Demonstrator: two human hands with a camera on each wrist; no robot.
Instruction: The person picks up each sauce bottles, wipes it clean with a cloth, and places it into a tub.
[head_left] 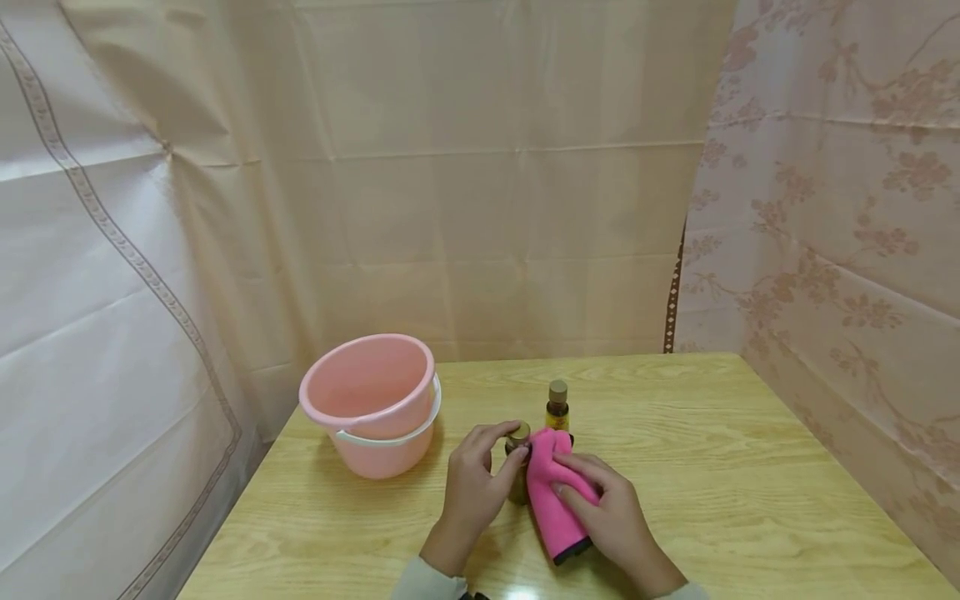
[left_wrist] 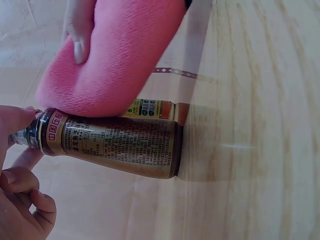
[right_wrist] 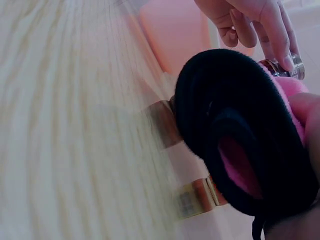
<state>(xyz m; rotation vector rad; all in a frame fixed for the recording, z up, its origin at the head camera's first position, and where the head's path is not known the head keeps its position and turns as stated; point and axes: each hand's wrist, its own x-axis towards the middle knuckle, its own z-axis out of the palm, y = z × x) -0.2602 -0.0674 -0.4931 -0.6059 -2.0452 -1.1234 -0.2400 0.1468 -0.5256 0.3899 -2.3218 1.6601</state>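
A brown glass sauce bottle (left_wrist: 125,145) with a gold cap (head_left: 519,431) stands upright on the table. My left hand (head_left: 476,477) pinches it at the cap and neck between thumb and fingers. In my right hand (head_left: 618,512) is a folded pink towel (head_left: 553,508) with black edging, gripped between thumb and fingers. The towel lies against the bottle's right side near the neck, covering part of it in the head view. Just behind, a second dark bottle (head_left: 557,410) with a gold cap and yellow label stands partly hidden by the towel.
A pink bucket (head_left: 382,457) with a pale handle stands at the table's back left. The wooden table (head_left: 712,467) reaches back to a beige curtain (head_left: 495,208). A floral curtain (head_left: 847,250) hangs at the right and a white one (head_left: 90,333) at the left.
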